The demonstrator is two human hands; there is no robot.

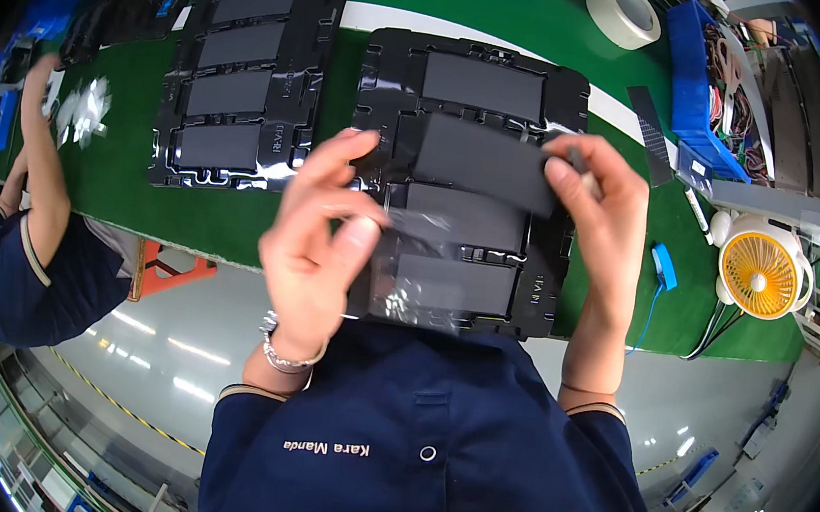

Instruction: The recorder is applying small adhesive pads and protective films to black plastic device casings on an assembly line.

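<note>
My right hand (601, 197) pinches the right end of a thin dark grey rectangular panel (483, 160), which tilts above a black moulded tray (550, 260). The panel partly covers the tray's middle slots. Similar grey panels, such as the top panel (483, 85), lie in the tray's recesses. At the tray's left side, my left hand (318, 237) has thumb and forefinger closed on a crinkled sheet of clear plastic film (414, 291). The film is blurred and lies over the lower panels. The other fingers of that hand are raised and apart.
A second black tray (292, 97) with grey panels stands left on the green table (225, 228). Clear film scraps (83, 111) lie beyond it. To the right are a tape roll (623, 13), a blue bin (707, 97) and a small fan (760, 275). A co-worker (44, 260) is at far left.
</note>
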